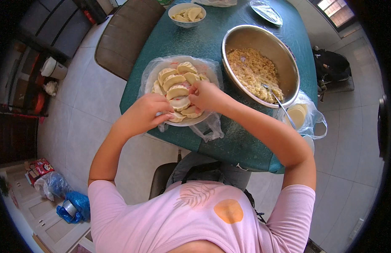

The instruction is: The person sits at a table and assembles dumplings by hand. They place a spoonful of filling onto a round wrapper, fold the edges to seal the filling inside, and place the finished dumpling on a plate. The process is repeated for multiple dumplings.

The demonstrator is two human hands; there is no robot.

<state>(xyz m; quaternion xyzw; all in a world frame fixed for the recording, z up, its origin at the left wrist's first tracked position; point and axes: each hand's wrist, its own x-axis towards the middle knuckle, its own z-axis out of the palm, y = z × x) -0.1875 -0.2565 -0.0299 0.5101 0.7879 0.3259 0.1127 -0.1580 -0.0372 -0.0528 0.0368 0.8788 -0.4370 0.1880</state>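
Observation:
A plate lined with a clear plastic bag (151,78) holds several pleated dumplings (177,91) laid in overlapping rows. At the plate's near left edge, the fingertips of my left hand (152,110) are pinched on a dumpling (177,117). My right hand (207,96) is over the plate's right side, its thumb and fingers drawn together among the dumplings. Whatever its fingertips hold, if anything, is hidden. To the right, a large steel bowl (291,63) contains a crumbly yellowish filling (254,69), with a metal spoon (284,107) leaning on its near rim.
Round dough wrappers (296,114) lie in a plastic bag at the table's right edge. Toward the far side are a patterned bowl (187,23) of dumplings and a plastic-covered plate (267,12). A brown chair (128,33) stands against the left side of the green-covered table (246,139).

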